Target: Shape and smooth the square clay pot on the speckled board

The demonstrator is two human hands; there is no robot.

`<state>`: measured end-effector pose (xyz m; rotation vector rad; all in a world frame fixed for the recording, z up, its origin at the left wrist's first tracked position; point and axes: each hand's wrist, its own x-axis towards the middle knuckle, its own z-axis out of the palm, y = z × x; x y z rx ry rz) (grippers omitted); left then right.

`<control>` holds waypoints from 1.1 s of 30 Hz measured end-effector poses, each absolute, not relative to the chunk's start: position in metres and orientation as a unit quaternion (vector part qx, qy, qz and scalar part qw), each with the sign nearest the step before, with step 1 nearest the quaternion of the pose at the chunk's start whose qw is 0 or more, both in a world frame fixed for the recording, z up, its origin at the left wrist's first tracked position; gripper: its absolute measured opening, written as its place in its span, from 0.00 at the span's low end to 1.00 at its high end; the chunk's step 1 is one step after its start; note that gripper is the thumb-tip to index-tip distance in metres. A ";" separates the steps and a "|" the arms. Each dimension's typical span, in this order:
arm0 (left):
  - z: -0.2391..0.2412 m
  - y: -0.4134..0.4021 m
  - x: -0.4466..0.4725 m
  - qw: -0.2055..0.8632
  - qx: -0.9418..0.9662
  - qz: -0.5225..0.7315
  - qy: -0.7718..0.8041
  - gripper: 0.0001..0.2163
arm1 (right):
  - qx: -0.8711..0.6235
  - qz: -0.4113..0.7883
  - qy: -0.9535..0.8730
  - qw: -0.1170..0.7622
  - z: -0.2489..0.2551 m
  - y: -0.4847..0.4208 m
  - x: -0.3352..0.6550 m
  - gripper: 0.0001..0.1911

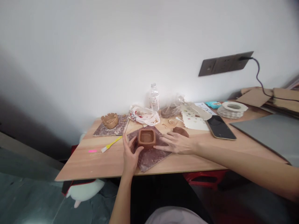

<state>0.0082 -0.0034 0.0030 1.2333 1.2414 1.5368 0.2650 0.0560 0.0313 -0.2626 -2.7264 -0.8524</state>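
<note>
A small square clay pot (146, 143) with rounded corners and a hollow middle stands upright on a dusty dark board (149, 161). My left hand (130, 155) cups the pot's left side, thumb at the front corner and the other fingers curved along the side, the index finger lifted away. From the right, my right hand (175, 143) reaches over the board with fingers stretched out. One of its fingertips touches or nearly touches the pot's lower right corner. Just behind that hand lies a lump of brown clay (181, 131), partly hidden by it.
Left on the wooden table (81, 165) are a clay bowl (110, 120) on another board and a yellow-handled brush (111, 144). Behind stand a plastic bag (144, 115) and a bottle (154, 98). Rightward lie paper (195, 119), a phone (220, 127), a white ribbed vessel (232, 110) and a laptop (268, 133).
</note>
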 end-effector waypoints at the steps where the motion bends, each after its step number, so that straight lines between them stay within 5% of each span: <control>1: 0.003 -0.003 0.008 0.395 0.486 0.606 0.490 0.51 | -0.083 -0.293 -0.943 0.133 0.029 0.056 0.267 0.30; 21: 0.006 -0.004 0.008 0.380 0.484 0.605 0.505 0.47 | -0.108 -0.307 -0.938 0.123 0.036 0.056 0.267 0.35; 33: 0.004 -0.003 0.009 0.410 0.481 0.605 0.484 0.55 | -0.097 -0.317 -0.935 0.123 0.033 0.066 0.274 0.37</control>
